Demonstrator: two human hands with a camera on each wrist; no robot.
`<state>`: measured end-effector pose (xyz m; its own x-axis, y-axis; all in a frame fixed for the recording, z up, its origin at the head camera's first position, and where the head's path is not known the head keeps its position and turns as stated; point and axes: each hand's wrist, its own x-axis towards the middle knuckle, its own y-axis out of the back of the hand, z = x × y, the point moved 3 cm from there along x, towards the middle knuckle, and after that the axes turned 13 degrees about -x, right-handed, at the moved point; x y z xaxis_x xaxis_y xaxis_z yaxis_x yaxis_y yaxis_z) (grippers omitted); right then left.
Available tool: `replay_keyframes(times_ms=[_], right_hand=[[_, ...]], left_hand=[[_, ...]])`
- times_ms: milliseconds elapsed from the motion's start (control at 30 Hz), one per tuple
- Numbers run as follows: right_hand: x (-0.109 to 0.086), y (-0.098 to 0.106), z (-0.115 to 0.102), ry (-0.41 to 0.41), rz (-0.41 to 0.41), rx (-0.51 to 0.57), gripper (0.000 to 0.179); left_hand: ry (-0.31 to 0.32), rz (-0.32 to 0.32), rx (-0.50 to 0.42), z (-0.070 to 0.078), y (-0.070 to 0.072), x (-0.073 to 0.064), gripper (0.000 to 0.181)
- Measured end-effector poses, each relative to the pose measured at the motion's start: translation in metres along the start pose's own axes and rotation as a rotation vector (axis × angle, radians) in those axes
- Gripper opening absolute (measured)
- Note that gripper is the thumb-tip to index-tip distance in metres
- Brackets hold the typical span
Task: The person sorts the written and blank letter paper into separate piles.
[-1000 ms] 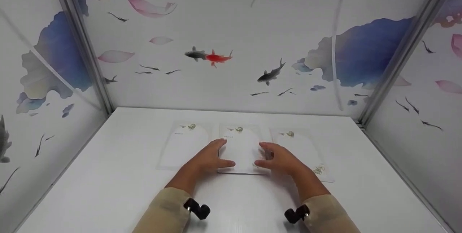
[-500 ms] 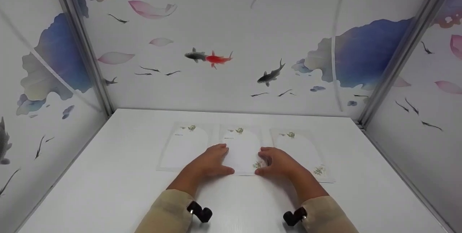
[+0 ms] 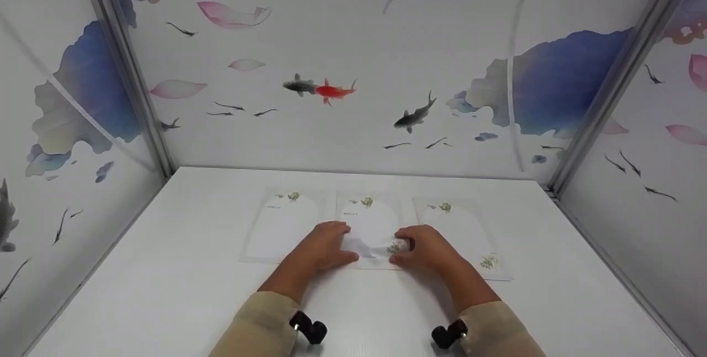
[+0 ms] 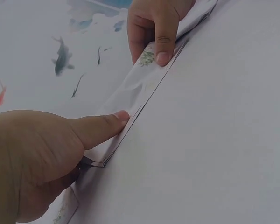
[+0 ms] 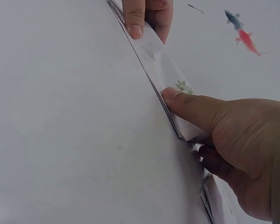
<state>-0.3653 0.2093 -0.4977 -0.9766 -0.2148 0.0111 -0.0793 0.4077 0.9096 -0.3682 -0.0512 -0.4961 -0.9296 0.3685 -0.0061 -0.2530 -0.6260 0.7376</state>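
Observation:
The middle stack of printed stationery paper (image 3: 369, 223) is white, with a small green floral print near its far edge and another at its near right corner. My left hand (image 3: 330, 246) grips its left side, thumb on top near the front edge. On the right side my right hand (image 3: 422, 245) holds it the same way, thumb beside the floral print. Between the thumbs the top sheet bulges and creases. Both wrist views show several thin layers along the front edge of the paper (image 4: 139, 91). The fingers under the sides are mostly hidden.
A matching stack of paper (image 3: 284, 224) lies to the left, partly behind my left hand. Another paper stack (image 3: 458, 230) lies to the right. The white table (image 3: 182, 224) is bounded by printed panels (image 3: 353, 136) at the back and sides.
Both hands have come slightly nearer and lower, and the paper's front edge has come down toward the table. The near part of the top sheet has buckled between the thumbs.

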Motion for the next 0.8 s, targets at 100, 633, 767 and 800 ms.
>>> replay_keyframes(times_ms=[100, 633, 767, 800], right_hand=[[-0.0004, 0.0005, -0.0020, -0.002, 0.015, 0.016, 0.049], [0.0003, 0.0031, -0.0047, -0.268, 0.133, 0.254, 0.056], [0.0002, 0.0027, -0.0052, -0.346, 0.132, 0.391, 0.059], [0.0001, 0.0026, -0.0054, -0.351, 0.129, 0.412, 0.059]], left_hand=[[-0.011, 0.033, 0.044, 0.0029, 0.0012, -0.0010, 0.073], [0.108, 0.286, -0.318, 0.0023, 0.0019, 0.0034, 0.051], [0.191, 0.412, -0.523, -0.0005, 0.0035, 0.0043, 0.050], [0.205, 0.430, -0.559, -0.0009, 0.0040, 0.0042, 0.050]])
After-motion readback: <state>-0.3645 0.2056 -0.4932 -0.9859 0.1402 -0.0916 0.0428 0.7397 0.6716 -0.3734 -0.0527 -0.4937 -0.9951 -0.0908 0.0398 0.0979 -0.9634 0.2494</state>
